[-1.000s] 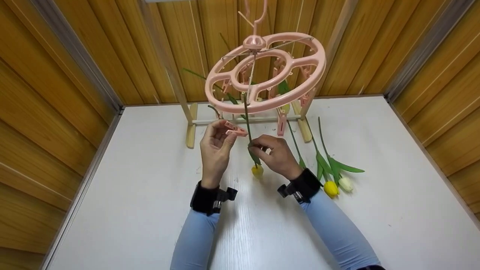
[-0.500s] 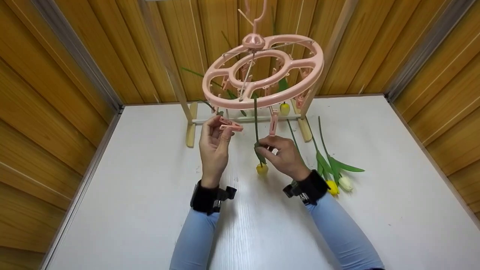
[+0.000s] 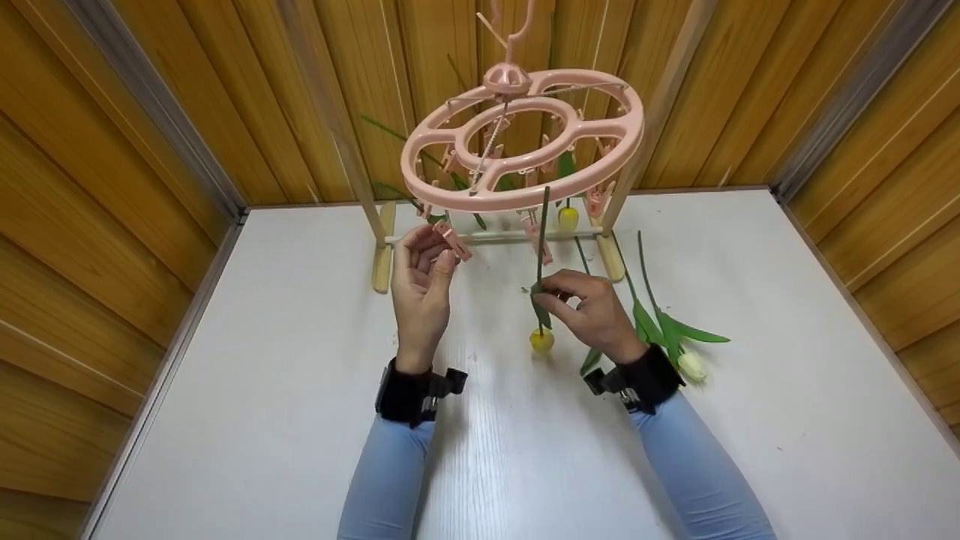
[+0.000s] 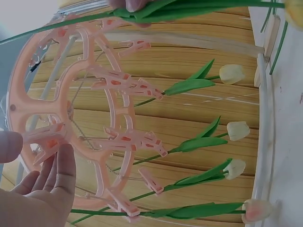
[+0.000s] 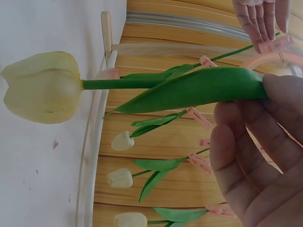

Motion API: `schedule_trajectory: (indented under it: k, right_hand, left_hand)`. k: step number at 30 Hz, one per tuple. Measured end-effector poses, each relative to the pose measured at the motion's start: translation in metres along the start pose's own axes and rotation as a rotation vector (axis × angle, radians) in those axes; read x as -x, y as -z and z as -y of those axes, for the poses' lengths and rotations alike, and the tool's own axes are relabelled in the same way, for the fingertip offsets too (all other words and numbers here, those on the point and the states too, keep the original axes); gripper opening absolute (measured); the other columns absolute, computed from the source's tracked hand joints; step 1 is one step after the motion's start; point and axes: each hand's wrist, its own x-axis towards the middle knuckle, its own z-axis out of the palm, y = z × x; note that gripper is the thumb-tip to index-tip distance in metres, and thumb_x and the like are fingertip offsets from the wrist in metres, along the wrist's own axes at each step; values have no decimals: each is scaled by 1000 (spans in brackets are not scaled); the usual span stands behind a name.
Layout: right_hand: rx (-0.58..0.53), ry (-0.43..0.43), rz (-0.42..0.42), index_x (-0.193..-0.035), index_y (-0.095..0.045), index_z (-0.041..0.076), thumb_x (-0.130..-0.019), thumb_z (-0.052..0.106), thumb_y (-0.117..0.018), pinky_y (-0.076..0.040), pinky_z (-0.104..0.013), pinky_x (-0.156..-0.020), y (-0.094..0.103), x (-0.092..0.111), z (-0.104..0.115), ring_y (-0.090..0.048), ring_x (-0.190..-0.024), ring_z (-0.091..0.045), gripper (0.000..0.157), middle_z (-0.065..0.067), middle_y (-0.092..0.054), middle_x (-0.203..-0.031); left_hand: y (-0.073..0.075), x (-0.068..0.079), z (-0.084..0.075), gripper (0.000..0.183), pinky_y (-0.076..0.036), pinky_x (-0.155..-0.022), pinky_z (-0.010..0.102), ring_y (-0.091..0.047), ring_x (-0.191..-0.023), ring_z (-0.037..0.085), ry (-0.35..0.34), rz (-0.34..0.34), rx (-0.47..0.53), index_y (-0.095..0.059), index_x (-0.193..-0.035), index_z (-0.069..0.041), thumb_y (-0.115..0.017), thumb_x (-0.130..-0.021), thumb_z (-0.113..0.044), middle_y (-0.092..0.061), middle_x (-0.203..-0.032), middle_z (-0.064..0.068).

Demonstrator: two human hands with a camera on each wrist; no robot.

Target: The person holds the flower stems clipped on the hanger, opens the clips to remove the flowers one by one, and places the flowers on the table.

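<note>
My right hand (image 3: pixel 589 307) pinches an artificial yellow tulip (image 3: pixel 541 341) at its stem and leaf; the bloom hangs downward and the stem points up. In the right wrist view the same tulip (image 5: pixel 42 87) looks pale. My left hand (image 3: pixel 420 289) holds a pink clothespin (image 3: pixel 452 240) between thumb and fingers, below the near left rim of a round pink drying hanger (image 3: pixel 517 199). In the left wrist view this clothespin (image 4: pixel 47 137) lies between the thumb and fingertips. The stem in my right hand stands apart from it.
Several tulips (image 4: pixel 232 74) hang bloom-down from other clips on the hanger. Loose tulips, one with a white bloom (image 3: pixel 691 367), lie on the white table (image 3: pixel 300 412) at the right. A wooden stand (image 3: pixel 382 247) with a crossbar stands behind, before wood-panelled walls.
My right hand has moved right with the yellow tulip, away from the left hand. The clothespin at my left hand has tilted downward. The hanger has turned slightly and shifted left.
</note>
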Motion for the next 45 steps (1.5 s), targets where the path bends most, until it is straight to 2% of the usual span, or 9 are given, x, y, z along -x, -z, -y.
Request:
schedule_trajectory:
  k: [6,15,21,25,28,34,37,39,45]
  right_hand:
    - [-14,18,-46,-98,-77,1,-91,-6,-72,-50,-15,-74,9,3,-3,-66,-78,-12,10,-13,-74,-89]
    - [-12,-35,-122,-97,-76,-2,-90,-8,-73,-50,-14,-73,27,11,-2,-63,-78,-5,10,-11,-72,-85]
    - [-27,-72,-176,-98,-75,-7,-89,-12,-72,-53,-13,-70,35,18,-4,-65,-74,-3,11,-17,-71,-84]
    - [-34,-106,-198,-97,-74,-9,-90,-12,-71,-54,-14,-65,38,20,-2,-66,-67,-10,9,-19,-71,-81]
    - [-30,-164,-217,-97,-74,-9,-92,-9,-71,-54,-16,-62,40,22,0,-67,-64,-15,6,-18,-72,-79]
    - [-62,-297,-266,-99,-75,-8,-95,-2,-70,-58,-22,-58,43,23,-2,-69,-63,-12,8,-20,-73,-80]
    - [-76,-342,-282,-100,-75,-10,-96,-4,-69,-57,-23,-56,44,23,-4,-68,-62,-12,9,-24,-72,-80]
    - [-69,-378,-276,-99,-73,-12,-95,-7,-68,-57,-23,-56,45,21,2,-68,-60,-13,9,-27,-71,-80]
    - [-42,-469,-226,-101,-75,-9,-97,1,-69,-57,-23,-55,46,24,-10,-66,-58,-10,12,-25,-73,-83]
  left_hand:
    - [5,-1,-1,41,-51,-99,34,-60,-123,30,-30,3,-138,-43,-140,12,-56,-102,2,-56,-134,25]
    - [4,0,-1,33,-53,-95,40,-62,-117,27,-179,-24,-387,-57,-132,5,-60,-100,-5,-62,-128,17]
    - [2,2,3,30,-53,-93,41,-62,-114,30,-250,11,-525,-60,-128,6,-61,-99,-1,-62,-121,18]
    - [3,3,7,31,-53,-93,44,-60,-115,32,-256,52,-599,-60,-128,7,-62,-99,-5,-60,-123,19]
    - [3,4,9,32,-52,-96,46,-60,-117,32,-247,77,-643,-60,-128,7,-62,-100,-8,-59,-124,20]
    - [3,6,12,32,-50,-103,47,-60,-120,31,-224,119,-705,-60,-128,6,-63,-99,-8,-59,-127,20]
    - [2,7,14,32,-51,-102,47,-61,-119,31,-215,143,-733,-61,-128,6,-64,-99,-7,-59,-127,20]
    - [2,7,16,33,-51,-102,47,-61,-119,32,-215,161,-756,-61,-129,6,-65,-99,-6,-60,-127,20]
    - [-1,10,20,35,-49,-106,47,-58,-126,34,-209,216,-816,-59,-132,8,-63,-101,-10,-59,-131,23]
